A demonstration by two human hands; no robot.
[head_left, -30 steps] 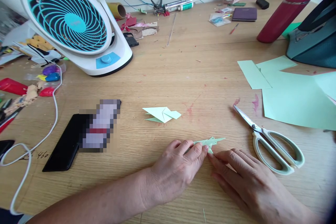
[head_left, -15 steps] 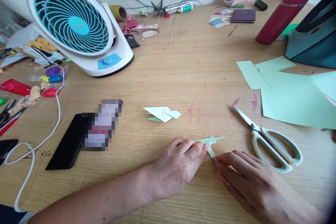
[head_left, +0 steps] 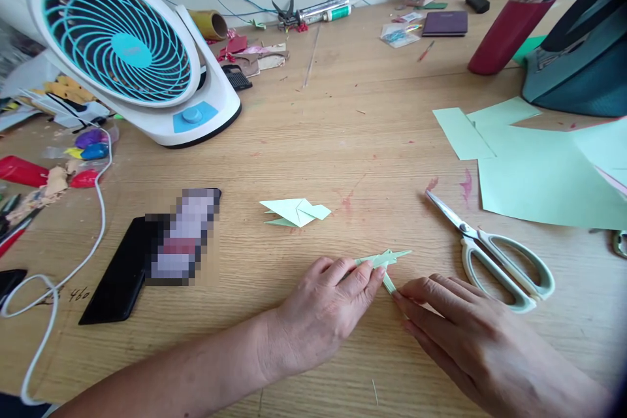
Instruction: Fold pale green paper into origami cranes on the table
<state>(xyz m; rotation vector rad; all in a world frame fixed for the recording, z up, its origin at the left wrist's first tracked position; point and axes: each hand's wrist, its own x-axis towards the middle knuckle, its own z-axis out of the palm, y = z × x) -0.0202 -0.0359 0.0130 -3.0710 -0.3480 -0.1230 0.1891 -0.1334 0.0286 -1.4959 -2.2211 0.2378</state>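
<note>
A small folded pale green paper piece [head_left: 386, 260] lies on the wooden table [head_left: 343, 117] near its front edge. My left hand [head_left: 328, 307] presses flat on the paper's left part with its fingertips. My right hand [head_left: 465, 333] rests on the table just right of it, its fingertips on a thin flap of the same paper. A second folded pale green paper shape [head_left: 294, 212] lies apart, a little farther back and to the left.
White-handled scissors [head_left: 494, 255] lie to the right of my hands, with pale green paper sheets [head_left: 539, 170] behind them. A white and teal fan [head_left: 132, 52] stands at the back left, a black phone [head_left: 132, 268] and white cable [head_left: 73, 261] on the left, a red bottle [head_left: 519, 16] at the back right.
My right fingertips have slid slightly back from the paper's middle, drawing out a thin flap. The left hand stays pressed on the paper. The view shifted a little.
</note>
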